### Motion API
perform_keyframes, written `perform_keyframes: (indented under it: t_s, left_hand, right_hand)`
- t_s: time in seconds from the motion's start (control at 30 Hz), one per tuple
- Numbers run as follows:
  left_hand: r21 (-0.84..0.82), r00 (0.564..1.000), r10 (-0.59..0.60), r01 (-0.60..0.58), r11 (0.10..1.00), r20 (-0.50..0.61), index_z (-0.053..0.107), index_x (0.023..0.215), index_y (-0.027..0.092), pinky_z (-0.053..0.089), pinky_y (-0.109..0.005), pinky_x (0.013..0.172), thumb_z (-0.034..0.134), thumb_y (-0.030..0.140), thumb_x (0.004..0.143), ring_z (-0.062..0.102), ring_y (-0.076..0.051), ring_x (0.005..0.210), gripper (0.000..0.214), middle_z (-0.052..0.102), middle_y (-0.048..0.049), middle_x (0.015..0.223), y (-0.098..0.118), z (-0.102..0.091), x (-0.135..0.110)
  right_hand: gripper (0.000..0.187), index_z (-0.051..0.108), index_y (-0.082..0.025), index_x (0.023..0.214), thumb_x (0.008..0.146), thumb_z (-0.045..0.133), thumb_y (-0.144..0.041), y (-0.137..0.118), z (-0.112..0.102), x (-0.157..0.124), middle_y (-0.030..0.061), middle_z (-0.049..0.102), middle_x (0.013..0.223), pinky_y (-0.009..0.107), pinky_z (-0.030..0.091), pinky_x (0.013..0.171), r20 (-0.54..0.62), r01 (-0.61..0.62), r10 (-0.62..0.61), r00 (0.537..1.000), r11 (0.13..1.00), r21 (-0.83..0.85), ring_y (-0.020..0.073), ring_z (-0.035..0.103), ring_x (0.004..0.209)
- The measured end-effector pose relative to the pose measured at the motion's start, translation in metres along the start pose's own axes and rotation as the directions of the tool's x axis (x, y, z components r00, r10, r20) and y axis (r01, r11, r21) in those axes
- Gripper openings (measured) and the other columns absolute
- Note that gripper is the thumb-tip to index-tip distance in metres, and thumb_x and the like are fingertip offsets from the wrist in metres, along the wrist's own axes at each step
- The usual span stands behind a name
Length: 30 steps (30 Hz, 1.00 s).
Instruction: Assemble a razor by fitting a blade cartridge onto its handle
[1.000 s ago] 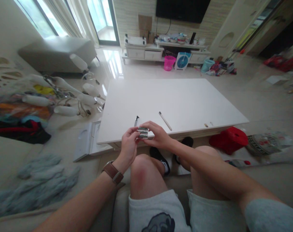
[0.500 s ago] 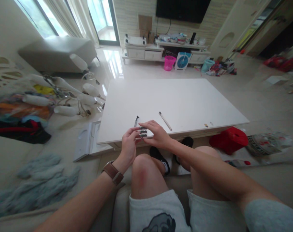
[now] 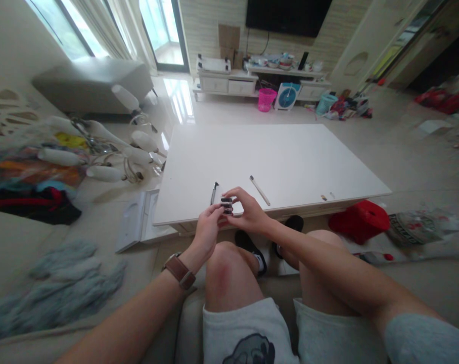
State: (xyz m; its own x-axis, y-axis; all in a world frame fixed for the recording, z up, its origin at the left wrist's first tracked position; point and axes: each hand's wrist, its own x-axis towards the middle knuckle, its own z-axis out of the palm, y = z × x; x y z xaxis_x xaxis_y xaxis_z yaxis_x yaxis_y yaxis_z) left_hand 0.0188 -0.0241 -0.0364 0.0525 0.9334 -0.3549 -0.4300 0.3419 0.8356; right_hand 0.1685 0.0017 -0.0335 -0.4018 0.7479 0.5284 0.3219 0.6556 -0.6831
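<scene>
Near the front edge of the white table (image 3: 297, 156), a small block with three dark bars and lighter gaps (image 3: 227, 206) is held between both hands. Its exact kind is too small to make out. My left hand (image 3: 205, 230) is closed on its left side, thumb and fingers pinching it. From the right, my right hand (image 3: 249, 211) curves around it with fingertips at its top and thumb below. Just beyond the hands lies a thin dark-and-silver tool with a bent head (image 3: 214, 192). A pale stick with a dark tip (image 3: 260, 190) rests to their right.
Small bits, one brownish (image 3: 323, 197), lie by the table's right front edge. A red bag-like item (image 3: 358, 221) and a clear printed bag (image 3: 422, 226) are on the right. An open white box (image 3: 133, 222) and a lamp with white shades (image 3: 104, 173) stand left.
My left hand has shifted slightly right and inward over the small block. The block has turned a little, so its dark bars show more plainly. The right hand still grips it.
</scene>
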Motion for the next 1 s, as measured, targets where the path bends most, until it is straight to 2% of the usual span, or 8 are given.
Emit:
perform_keyframes:
  t_s: [0.2, 1.0]
  left_hand:
    - [0.054, 0.998, 0.055, -0.053, 0.997, -0.026, 0.069, 0.091, 0.014, 0.049, -0.026, 0.070, 0.073, 0.031, 0.070, 0.065, -0.016, 0.079, 0.027, 0.071, -0.0076, 0.091, 0.0008, -0.0034, 0.0011]
    - [0.000, 0.999, 0.041, -0.041, 0.999, -0.035, 0.067, 0.087, 0.015, 0.045, -0.023, 0.058, 0.068, 0.038, 0.072, 0.061, -0.015, 0.075, 0.028, 0.069, -0.0065, 0.091, 0.0039, -0.0035, 0.0010]
  right_hand:
    - [0.047, 0.051, -0.022, 0.118, 0.075, 0.068, -0.014, 0.0040, -0.0010, -0.0011, 0.0076, 0.059, 0.109, 0.038, 0.051, 0.084, 0.019, -0.019, 0.021, 1.000, 0.997, -0.081, 0.0232, 0.057, 0.100]
    - [0.039, 0.054, -0.022, 0.115, 0.078, 0.067, -0.016, -0.0018, -0.0030, 0.0016, 0.0069, 0.059, 0.107, 0.038, 0.049, 0.087, 0.040, -0.010, 0.012, 0.999, 0.998, -0.061, 0.0225, 0.057, 0.100]
